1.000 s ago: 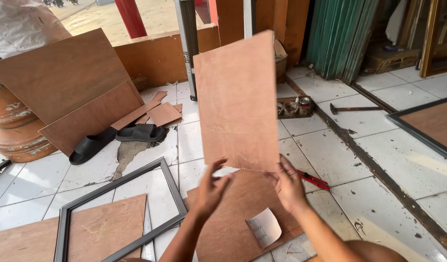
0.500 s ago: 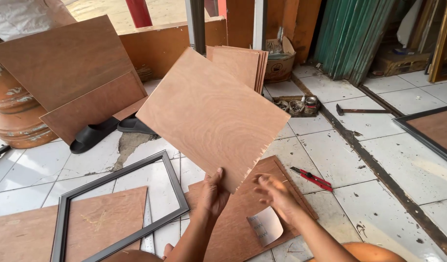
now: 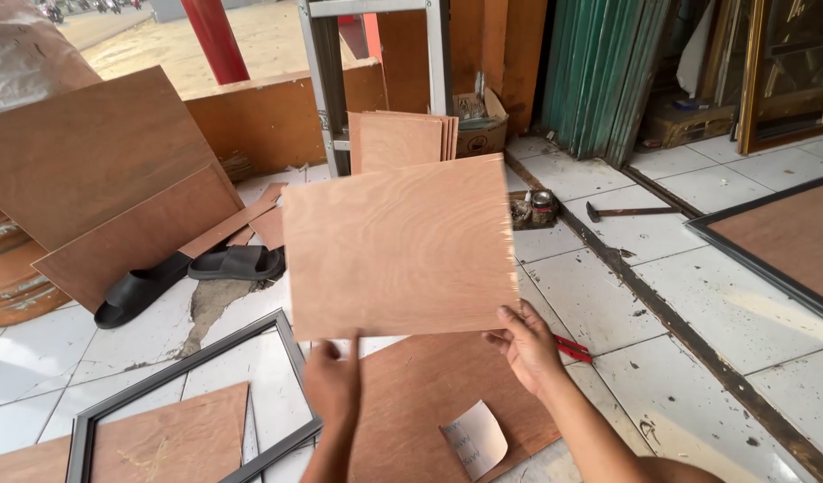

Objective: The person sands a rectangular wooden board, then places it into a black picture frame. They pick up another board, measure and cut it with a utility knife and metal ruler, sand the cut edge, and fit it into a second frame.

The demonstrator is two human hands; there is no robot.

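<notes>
I hold a rectangular plywood sheet (image 3: 398, 246) up in front of me, its long side level. My left hand (image 3: 333, 385) grips its lower edge near the left, and my right hand (image 3: 527, 344) grips the lower right corner. Beneath it on the tiled floor lies another plywood board (image 3: 429, 402) with a curled scrap of paper (image 3: 474, 438) on it. A black picture frame (image 3: 277, 358) lies to the left, over one more plywood piece (image 3: 170, 443).
Large plywood boards (image 3: 98, 179) lean at the left, with black sandals (image 3: 192, 273) in front. A stack of cut boards (image 3: 402, 139) leans on a metal ladder (image 3: 326, 80). A hammer (image 3: 630, 212), a red cutter (image 3: 572, 347) and a framed board (image 3: 778, 237) lie at the right.
The sheet has turned from standing upright on its short side, through a tilt, to lying with its long side level. Both hands stayed on its lower edge.
</notes>
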